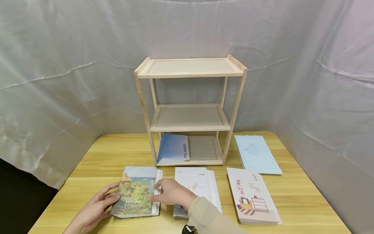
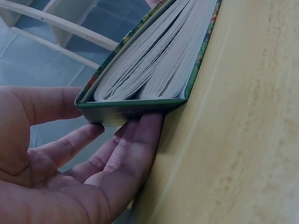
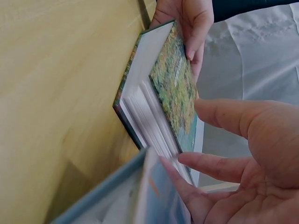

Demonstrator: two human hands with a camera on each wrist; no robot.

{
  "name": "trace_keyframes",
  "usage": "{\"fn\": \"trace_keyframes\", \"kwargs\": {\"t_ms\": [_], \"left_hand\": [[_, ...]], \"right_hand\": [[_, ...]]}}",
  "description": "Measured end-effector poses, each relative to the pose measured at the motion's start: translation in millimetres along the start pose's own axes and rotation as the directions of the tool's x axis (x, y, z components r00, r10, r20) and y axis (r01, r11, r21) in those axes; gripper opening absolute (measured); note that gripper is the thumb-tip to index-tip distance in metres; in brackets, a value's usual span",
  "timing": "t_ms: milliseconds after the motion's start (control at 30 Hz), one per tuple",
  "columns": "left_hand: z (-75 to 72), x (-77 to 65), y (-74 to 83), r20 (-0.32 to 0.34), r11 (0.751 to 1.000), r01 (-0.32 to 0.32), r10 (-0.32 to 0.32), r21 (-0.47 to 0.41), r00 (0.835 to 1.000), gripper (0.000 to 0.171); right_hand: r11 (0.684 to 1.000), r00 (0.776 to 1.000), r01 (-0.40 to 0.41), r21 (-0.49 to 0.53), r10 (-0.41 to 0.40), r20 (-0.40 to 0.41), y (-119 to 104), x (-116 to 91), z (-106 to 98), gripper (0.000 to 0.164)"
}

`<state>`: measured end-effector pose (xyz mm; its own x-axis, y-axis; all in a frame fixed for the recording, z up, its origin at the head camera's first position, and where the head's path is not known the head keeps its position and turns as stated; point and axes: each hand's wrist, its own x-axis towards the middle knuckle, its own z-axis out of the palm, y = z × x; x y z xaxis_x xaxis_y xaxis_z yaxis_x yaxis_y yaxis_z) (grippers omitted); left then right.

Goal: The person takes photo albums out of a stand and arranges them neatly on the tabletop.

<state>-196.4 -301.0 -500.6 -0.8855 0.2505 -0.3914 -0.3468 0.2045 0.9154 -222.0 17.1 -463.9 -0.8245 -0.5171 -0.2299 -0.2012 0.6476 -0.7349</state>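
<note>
A photo album with a painted garden cover lies on the table, pages facing right. My left hand grips its spine, thumb at the cover edge and fingers bent against the spine. My right hand touches the album's open side with fairly straight fingers. In the right wrist view, the right fingers are spread at the cover and page edge. Under the right forearm lies a white album, partly hidden by the hand and sleeve.
A wooden three-tier shelf stands behind, with a blue POLAROID album on its bottom tier. To the right lie a white album with furniture drawings and a light-blue album. Grey cloth hangs around the table.
</note>
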Motion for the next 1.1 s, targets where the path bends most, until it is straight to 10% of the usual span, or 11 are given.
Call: {"fn": "trace_keyframes", "kwargs": {"t_ms": [367,1100], "left_hand": [[12.3,-0.4,12.8,-0.155,0.995,0.019,-0.003,0.1,0.988,0.066],[22.2,-12.7,42.4,-0.231,0.93,-0.044,0.136,0.364,0.963,0.056]], "right_hand": [[1.0,1.0,0.005,-0.001,-0.005,0.007,0,0,-5,0.047],[0.995,0.997,0.064,0.071,-0.068,0.045,2,-5,-10,0.041]]}}
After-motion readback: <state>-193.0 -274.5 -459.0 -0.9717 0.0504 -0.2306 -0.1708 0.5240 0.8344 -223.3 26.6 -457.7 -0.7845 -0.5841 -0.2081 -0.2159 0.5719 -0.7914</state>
